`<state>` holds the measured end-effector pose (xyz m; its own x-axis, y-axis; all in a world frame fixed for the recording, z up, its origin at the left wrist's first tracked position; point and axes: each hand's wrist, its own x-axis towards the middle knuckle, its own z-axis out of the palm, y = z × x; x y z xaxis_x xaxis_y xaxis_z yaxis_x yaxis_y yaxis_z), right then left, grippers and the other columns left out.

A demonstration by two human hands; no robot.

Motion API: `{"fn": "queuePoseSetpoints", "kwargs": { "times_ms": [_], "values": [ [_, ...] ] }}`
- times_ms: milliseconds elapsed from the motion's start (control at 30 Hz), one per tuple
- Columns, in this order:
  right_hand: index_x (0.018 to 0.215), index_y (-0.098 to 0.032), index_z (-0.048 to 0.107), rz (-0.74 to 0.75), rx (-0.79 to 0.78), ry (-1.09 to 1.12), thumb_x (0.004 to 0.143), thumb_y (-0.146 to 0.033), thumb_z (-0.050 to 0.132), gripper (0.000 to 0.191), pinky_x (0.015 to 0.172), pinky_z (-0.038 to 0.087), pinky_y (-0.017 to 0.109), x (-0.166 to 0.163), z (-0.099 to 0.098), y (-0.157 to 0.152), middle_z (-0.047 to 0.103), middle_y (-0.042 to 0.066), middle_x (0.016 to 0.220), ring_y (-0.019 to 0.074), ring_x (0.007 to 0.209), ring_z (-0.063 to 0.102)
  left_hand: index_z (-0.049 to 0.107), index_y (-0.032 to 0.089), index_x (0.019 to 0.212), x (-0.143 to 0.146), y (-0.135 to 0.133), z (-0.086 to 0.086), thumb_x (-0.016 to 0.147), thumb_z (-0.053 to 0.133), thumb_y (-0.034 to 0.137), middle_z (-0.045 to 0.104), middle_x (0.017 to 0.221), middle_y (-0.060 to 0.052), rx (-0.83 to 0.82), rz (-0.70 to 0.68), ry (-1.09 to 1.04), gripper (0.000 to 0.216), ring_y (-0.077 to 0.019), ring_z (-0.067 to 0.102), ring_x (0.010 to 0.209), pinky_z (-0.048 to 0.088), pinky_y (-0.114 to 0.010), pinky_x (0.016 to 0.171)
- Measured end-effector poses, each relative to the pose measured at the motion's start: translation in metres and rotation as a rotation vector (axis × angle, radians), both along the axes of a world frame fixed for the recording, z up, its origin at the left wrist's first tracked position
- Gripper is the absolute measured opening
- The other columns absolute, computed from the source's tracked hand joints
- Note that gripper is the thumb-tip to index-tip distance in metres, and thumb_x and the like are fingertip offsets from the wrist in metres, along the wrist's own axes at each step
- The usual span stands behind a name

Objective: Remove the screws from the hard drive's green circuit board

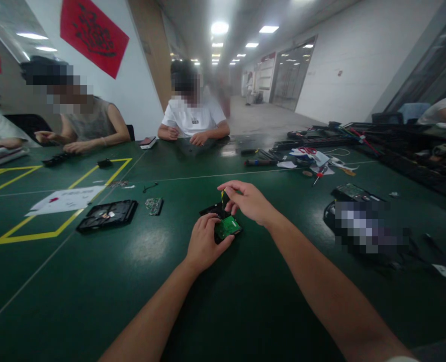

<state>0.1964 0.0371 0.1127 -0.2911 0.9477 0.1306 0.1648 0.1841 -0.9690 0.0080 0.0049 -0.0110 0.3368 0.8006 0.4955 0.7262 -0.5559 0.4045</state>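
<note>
A hard drive (227, 228) with a green circuit board lies on the green table in front of me. My left hand (204, 242) is closed around its near-left side, fingers on the far edge and thumb along the near edge. Above the drive, my right hand (247, 201) grips a screwdriver (224, 194) with a yellow-and-black handle. The tool stands upright, its lower end over the drive's far part; whether the tip touches a screw is too small to tell.
To the left are a black drive casing (107, 215), a small circuit board (154, 206) and paper sheets (66, 198). Tools and cables (313, 158) lie at the back right. Another drive (354, 192) and a black object (366, 229) sit at right. Co-workers (194, 113) sit opposite.
</note>
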Motion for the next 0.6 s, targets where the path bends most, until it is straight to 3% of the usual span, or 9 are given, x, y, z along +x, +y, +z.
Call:
{"fn": "queuePoseSetpoints", "kwargs": {
  "times_ms": [167, 367, 600],
  "values": [
    [0.104, -0.021, 0.070, 0.046, 0.069, -0.042, 0.097, -0.041, 0.063, 0.022, 0.047, 0.046, 0.020, -0.0015, 0.0000, -0.0019, 0.070, 0.004, 0.093, 0.0086, 0.059, 0.059, 0.058, 0.023, 0.120, -0.0001, -0.0004, 0.0008, 0.082, 0.079, 0.052, 0.060, 0.131, -0.012, -0.016, 0.005, -0.015, 0.052, -0.0346, 0.056, 0.127, 0.047, -0.055, 0.109],
    [0.095, -0.021, 0.059, -0.044, 0.047, -0.013, 0.092, -0.040, 0.069, 0.022, 0.048, 0.048, 0.021, -0.0023, 0.0012, -0.0021, 0.065, -0.001, 0.081, 0.0100, 0.057, 0.060, 0.056, 0.023, 0.123, -0.0006, -0.0005, 0.0004, 0.081, 0.079, 0.053, 0.060, 0.133, -0.012, -0.012, -0.001, -0.010, 0.057, -0.0343, 0.056, 0.128, 0.046, -0.055, 0.110],
    [0.105, -0.022, 0.070, 0.010, 0.126, -0.070, 0.098, -0.040, 0.060, 0.022, 0.048, 0.044, 0.020, 0.0044, -0.0015, 0.0030, 0.068, 0.001, 0.087, 0.0097, 0.060, 0.060, 0.056, 0.023, 0.123, -0.0004, -0.0002, -0.0010, 0.081, 0.079, 0.050, 0.059, 0.132, -0.012, -0.013, 0.007, 0.002, 0.055, -0.0342, 0.055, 0.129, 0.047, -0.054, 0.111]
  ]
}}
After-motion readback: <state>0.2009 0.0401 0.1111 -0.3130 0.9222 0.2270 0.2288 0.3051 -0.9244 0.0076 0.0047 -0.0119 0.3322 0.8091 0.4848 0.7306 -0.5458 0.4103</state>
